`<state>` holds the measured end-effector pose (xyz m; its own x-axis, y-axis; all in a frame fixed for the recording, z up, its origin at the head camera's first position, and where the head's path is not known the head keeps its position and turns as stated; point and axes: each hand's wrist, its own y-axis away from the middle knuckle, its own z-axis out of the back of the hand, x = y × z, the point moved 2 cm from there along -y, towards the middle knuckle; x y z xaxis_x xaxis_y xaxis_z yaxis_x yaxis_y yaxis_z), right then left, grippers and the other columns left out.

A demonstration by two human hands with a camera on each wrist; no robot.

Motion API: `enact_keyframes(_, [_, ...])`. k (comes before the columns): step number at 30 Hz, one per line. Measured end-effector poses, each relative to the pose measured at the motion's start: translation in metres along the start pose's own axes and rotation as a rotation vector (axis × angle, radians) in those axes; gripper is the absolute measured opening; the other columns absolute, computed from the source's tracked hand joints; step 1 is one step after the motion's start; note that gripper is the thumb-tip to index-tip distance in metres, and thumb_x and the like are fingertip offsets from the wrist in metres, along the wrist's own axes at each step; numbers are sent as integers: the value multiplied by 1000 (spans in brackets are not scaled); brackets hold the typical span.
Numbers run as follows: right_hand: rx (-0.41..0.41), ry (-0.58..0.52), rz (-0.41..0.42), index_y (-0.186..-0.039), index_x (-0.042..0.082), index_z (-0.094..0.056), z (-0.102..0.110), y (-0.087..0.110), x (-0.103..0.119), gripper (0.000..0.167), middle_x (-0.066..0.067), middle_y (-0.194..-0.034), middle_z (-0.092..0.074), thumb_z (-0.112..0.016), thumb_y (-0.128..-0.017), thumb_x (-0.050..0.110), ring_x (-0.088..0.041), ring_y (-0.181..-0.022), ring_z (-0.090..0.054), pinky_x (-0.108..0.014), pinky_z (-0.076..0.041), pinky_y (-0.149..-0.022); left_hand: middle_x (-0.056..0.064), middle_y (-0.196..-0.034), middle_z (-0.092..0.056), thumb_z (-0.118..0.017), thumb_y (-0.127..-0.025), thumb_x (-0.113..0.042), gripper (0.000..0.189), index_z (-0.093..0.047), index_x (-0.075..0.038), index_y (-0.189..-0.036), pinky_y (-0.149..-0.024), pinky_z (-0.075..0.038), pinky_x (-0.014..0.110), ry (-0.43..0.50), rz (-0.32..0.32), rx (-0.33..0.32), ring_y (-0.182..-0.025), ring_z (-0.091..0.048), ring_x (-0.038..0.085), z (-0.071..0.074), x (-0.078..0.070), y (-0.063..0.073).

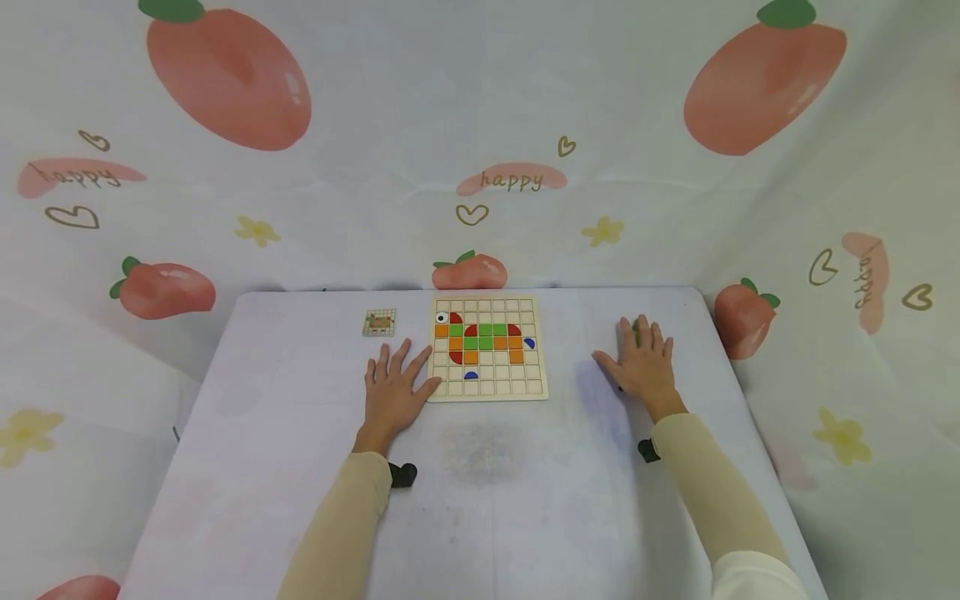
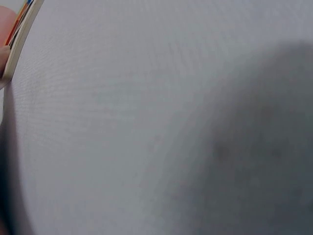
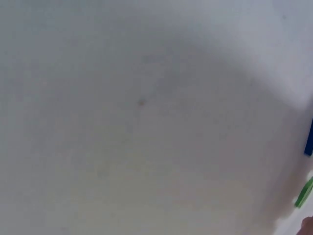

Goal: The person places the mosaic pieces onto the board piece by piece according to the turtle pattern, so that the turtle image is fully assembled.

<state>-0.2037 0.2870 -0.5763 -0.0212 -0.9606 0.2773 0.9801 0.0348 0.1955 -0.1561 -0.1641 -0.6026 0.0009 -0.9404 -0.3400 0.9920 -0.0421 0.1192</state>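
A square wooden grid board (image 1: 487,387) lies at the back of the table, with red, green and orange tiles set in its cells. A round eye tile (image 1: 442,318) sits near its upper left corner. Two blue half-round pieces (image 1: 471,376) are on the board, low and at the right side. My left hand (image 1: 392,398) lies with spread fingers, its thumb at the board's left edge. Well right of the board, my right hand (image 1: 643,367) is spread over the table. A green piece (image 3: 304,193) and a blue piece (image 3: 309,139) show near it in the right wrist view.
A small picture card (image 1: 379,322) lies left of the board, beyond my left fingertips. The white table (image 1: 480,517) is backed and flanked by cloth hangings (image 1: 375,142) printed with fruit. The left wrist view shows mostly tabletop and the board's edge (image 2: 23,43).
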Motion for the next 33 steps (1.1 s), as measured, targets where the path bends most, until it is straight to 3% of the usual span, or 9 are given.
enact_keyframes(6, [-39, -38, -35, -162, 0, -9, 2, 3, -12, 97, -37, -165, -3, -44, -100, 66, -60, -151, -10, -73, -12, -121, 3, -173, -14, -43, -97, -71, 70, -29, -44, -159, -127, 0, 66, 6, -3, 1, -161, 2, 40, 0, 0, 0])
enact_keyframes(13, [-90, -186, -146, -157, -5, -20, 4, 4, -23, 87, -36, -163, -13, -53, -102, 53, -57, -146, -24, -71, -25, -118, 2, -174, -12, -41, -97, -72, 70, -28, -45, -159, -127, 1, 65, -2, 1, 2, -161, 4, 39, -2, 1, -1])
enact_keyframes(21, [-138, -340, -208, -144, -8, -38, 3, 2, -29, 64, -30, -163, -22, -57, -103, 36, -51, -147, -27, -65, -24, -122, 3, -173, -14, -41, -96, -73, 70, -28, -44, -159, -126, 0, 66, -2, 0, -4, -161, 2, 40, -3, 3, -2])
enact_keyframes(27, [-190, -369, -227, -135, -8, -44, 0, 0, -27, 51, -28, -161, -25, -59, -102, 30, -49, -147, -27, -63, -23, -122, 4, -173, -15, -42, -97, -72, 70, -30, -43, -159, -126, -1, 66, 2, 1, -6, -161, 2, 40, 0, 0, 0])
enact_keyframes(33, [-185, -385, -261, -131, -4, -49, -1, -2, -23, 44, -24, -163, -24, -58, -102, 29, -47, -147, -25, -63, -21, -121, 5, -173, -15, -43, -97, -71, 70, -30, -43, -159, -126, -1, 66, 0, 4, -1, -161, 2, 41, 2, -2, 1])
